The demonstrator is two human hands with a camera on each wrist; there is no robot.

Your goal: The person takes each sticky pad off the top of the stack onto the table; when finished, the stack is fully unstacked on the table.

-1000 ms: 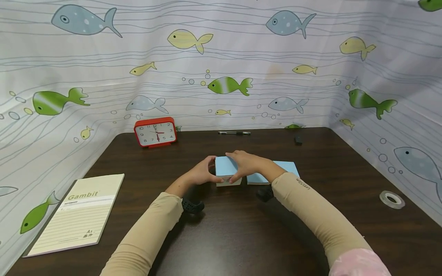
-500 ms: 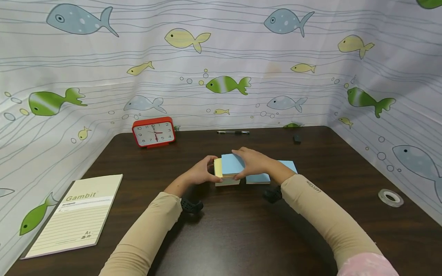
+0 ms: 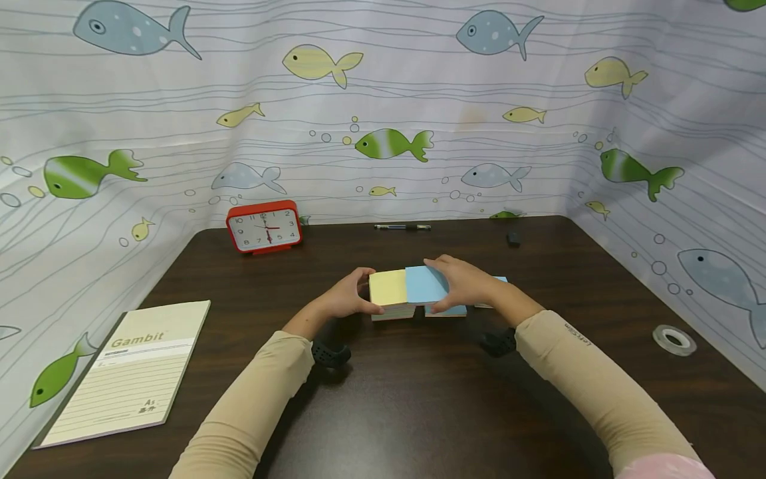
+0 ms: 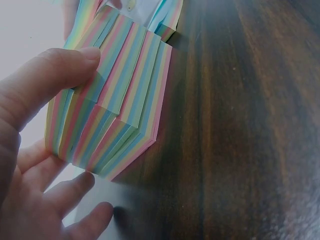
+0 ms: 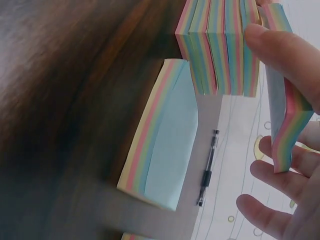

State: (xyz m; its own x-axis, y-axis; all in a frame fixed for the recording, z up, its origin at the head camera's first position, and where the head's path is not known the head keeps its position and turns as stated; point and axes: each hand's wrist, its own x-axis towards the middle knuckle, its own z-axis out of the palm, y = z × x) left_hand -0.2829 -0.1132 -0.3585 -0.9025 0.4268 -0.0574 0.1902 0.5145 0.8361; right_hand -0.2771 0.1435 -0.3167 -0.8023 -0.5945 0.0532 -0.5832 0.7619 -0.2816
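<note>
Rainbow-edged square paper pad, hands gripping.

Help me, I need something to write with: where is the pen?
In the head view the pen lies at the table's far edge, against the fish curtain, right of the red clock.

bright even light, soft shadows under the arms; wrist views blurred, edges warped
</note>
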